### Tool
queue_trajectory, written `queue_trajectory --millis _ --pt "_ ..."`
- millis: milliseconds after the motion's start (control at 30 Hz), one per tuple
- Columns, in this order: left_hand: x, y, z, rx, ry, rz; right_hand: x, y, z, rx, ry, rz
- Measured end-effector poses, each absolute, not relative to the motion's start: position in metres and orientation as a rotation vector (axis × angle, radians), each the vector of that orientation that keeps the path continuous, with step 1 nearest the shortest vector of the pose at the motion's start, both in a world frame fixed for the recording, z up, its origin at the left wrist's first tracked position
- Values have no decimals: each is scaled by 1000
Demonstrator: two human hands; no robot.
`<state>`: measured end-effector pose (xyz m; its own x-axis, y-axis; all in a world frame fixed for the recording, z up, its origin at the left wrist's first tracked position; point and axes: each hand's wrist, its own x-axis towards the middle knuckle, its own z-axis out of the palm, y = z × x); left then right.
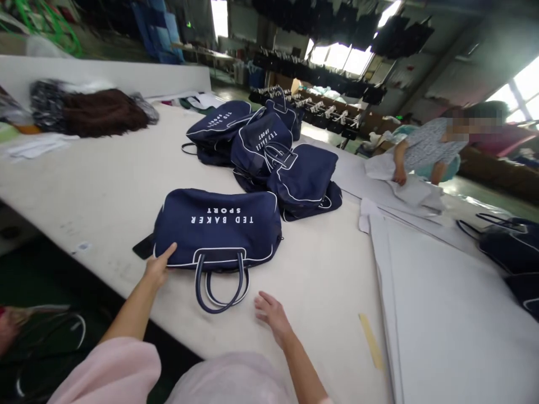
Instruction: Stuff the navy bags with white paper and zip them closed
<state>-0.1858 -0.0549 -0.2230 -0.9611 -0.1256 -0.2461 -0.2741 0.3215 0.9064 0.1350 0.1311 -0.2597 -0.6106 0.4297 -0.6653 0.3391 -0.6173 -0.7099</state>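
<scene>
1 navy TED BAKER SPORT duffel point(217, 230) lies on the white counter point(105, 179), lettering upside-down, white piping along edges, 2 loop handles point(241, 275) trailing toward 6 o'clock. Clock's centred on that bag, 12 = far side. L hand point(157, 269) at 8 o'clock grips the near corner: thumb on top, other fingers mostly hidden. R hand point(273, 315) at 5 is open, fingers loosely apart, near the handles but not touching. Flat black piece point(144, 247) sticks out at 9, partly under the bag. Heap of matching duffels point(250, 152) at 1, approx. 4 visible, some overlapping. Dk brown shaggy textile point(103, 112) at 10. Lg white sheets point(446, 314) at 4, w/ yellow strip point(370, 342) just beside. Co-worker point(429, 143) at 2, 1 hand on crumpled white material point(416, 193). More navy bags point(511, 241) at 3, cut off by view's edge.
</scene>
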Motion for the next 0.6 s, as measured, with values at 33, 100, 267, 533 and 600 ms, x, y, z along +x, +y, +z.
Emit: queue_trajectory --millis 33,100,267,533,600 --pt "-184 -48 -218 -355 2315 1830 113 130 -256 -1332 -1348 2476" --pt "-182 -32 -198 -333 2120 2038 80 132 -248 -1303 -1351 2528" --pt "-166 8 -100 -115 1821 2421 69 159 -180 -1092 -1275 2555" --pt "-84 24 45 67 1690 2465 180 194 41 -186 -664 2692" --pt "-71 18 63 225 1768 2365 208 184 71 -14 -805 2669"
